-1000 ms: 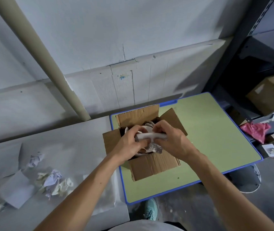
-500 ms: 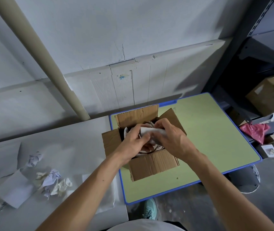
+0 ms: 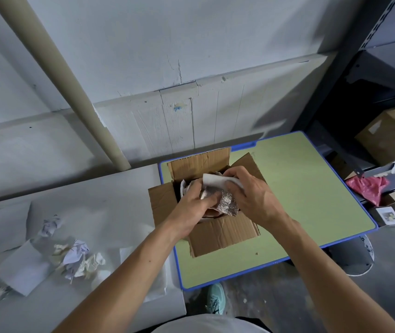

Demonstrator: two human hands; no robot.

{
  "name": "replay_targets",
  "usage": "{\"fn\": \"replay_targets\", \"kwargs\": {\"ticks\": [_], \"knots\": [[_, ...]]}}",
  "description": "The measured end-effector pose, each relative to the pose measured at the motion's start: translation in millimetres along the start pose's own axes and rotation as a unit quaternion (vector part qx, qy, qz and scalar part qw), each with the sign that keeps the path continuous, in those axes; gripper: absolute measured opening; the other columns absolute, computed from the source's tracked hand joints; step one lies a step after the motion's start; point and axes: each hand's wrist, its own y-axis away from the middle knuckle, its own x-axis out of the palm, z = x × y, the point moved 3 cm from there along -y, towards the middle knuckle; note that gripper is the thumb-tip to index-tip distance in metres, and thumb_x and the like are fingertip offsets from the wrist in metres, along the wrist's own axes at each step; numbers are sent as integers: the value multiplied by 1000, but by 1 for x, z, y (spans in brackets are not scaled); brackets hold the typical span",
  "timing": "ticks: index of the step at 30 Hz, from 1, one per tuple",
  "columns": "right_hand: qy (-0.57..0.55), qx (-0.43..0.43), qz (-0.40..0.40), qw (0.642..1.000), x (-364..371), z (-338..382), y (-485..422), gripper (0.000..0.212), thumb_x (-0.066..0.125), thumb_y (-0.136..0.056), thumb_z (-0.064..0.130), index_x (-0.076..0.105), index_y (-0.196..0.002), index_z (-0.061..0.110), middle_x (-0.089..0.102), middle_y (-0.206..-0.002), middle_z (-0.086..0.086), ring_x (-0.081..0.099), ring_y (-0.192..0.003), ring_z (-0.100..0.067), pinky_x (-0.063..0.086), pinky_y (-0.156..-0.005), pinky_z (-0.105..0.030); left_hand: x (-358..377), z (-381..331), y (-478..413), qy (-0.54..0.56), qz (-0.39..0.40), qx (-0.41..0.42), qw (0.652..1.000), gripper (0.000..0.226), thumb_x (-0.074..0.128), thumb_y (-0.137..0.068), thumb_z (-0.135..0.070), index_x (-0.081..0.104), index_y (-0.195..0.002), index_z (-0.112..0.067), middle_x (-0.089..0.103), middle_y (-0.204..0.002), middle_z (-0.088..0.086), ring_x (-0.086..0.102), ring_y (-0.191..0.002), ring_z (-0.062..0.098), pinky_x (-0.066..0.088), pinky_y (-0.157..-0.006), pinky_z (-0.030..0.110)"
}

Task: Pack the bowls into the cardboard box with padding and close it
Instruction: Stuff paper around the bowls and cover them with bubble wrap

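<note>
An open cardboard box (image 3: pixel 220 233) stands on the left part of a green table (image 3: pixel 307 195) with a blue rim, all its flaps up. Over the box's mouth both hands hold a folded pad (image 3: pixel 225 200), white foam on one side and silver foil on the other. My left hand (image 3: pixel 192 207) grips its lower left part. My right hand (image 3: pixel 251 197) grips its right side with the fingers curled over the white edge. Crumpled white paper (image 3: pixel 185 188) shows inside the box at its left. The bowls are hidden under hands and padding.
Left of the green table is a white table (image 3: pixel 110 188) with crumpled paper balls (image 3: pixel 78 258) and flat white sheets (image 3: pixel 24 269). A beige pipe (image 3: pixel 54 75) runs down the wall. Metal shelving (image 3: pixel 388 131) with boxes and a red bag (image 3: pixel 367 187) stands right.
The pad was held flat and narrow between both hands; now it is turned and unfolded downward, its silver foil side showing over the box. The hands stayed above the box.
</note>
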Motion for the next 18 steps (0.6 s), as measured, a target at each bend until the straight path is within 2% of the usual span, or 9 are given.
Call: {"fn": "replay_targets", "kwargs": {"ticks": [3, 5, 8, 10, 14, 15, 16, 17, 18], "knots": [[20, 17, -10, 1000, -4, -3, -1, 17, 54, -97, 29, 55, -113, 21, 66, -98, 7, 58, -77, -13, 46, -65, -30, -3, 0, 1, 15, -25, 0, 1000, 22, 59, -98, -23, 64, -120, -22, 71, -112, 3, 68, -105, 21, 50, -100, 51], [26, 38, -11, 999, -4, -1, -1, 19, 52, -98, 35, 56, -110, 21, 65, -90, 8, 60, -73, -17, 49, -62, -34, -6, -1, 2, -19, -51, 18, 998, 19, 60, -98, -30, 67, -113, -22, 73, -107, 3, 68, -104, 21, 48, -102, 52], [20, 63, -14, 998, -5, 1, -1, 24, 48, -99, 42, 58, -106, 21, 61, -81, 10, 61, -68, -18, 51, -61, -39, -5, -5, 4, -60, -51, 30, 996, 37, 60, -91, -51, 67, -113, -22, 72, -107, 5, 68, -103, 23, 48, -101, 53], [10, 67, -17, 998, -6, 1, -1, 28, 47, -98, 47, 58, -106, 22, 63, -84, 9, 61, -71, -17, 52, -64, -40, -3, -7, 6, -68, -57, 30, 996, 41, 56, -93, -56, 67, -111, -22, 72, -105, 6, 69, -100, 24, 50, -98, 53], [-8, 54, -10, 998, -6, 0, 0, 25, 52, -95, 48, 58, -113, 31, 65, -104, 13, 62, -87, -11, 53, -75, -38, -1, -6, 7, -74, -74, 38, 994, 34, 49, -98, -53, 71, -99, -28, 69, -105, 15, 66, -102, 30, 48, -98, 54], [-11, 47, -5, 999, -6, 0, 0, 24, 55, -94, 45, 58, -114, 33, 65, -107, 14, 62, -88, -10, 53, -76, -37, -1, -5, 7, -71, -70, 34, 994, 34, 48, -98, -53, 71, -98, -29, 70, -104, 12, 67, -102, 20, 49, -98, 50], [-13, 36, 1, 999, -6, 0, 1, 24, 58, -92, 42, 57, -115, 34, 65, -107, 15, 62, -89, -9, 53, -77, -37, 1, -6, 8, -71, -66, 31, 995, 34, 47, -100, -51, 72, -100, -28, 71, -103, 6, 65, -100, 0, 49, -97, 40], [-12, 24, 5, 1000, -7, 1, 2, 26, 61, -90, 39, 57, -116, 35, 64, -108, 16, 62, -89, -8, 53, -76, -36, 1, -7, 9, -71, -62, 29, 995, 34, 45, -102, -47, 71, -104, -26, 70, -102, -5, 57, -92, -21, 46, -95, 29], [-7, 11, 8, 1000, -8, 2, 3, 29, 64, -88, 37, 57, -117, 36, 64, -107, 16, 62, -87, -8, 54, -75, -35, 1, -6, 9, -68, -56, 27, 996, 35, 43, -103, -45, 70, -108, -24, 69, -99, -16, 50, -86, -31, 43, -94, 24]]}}
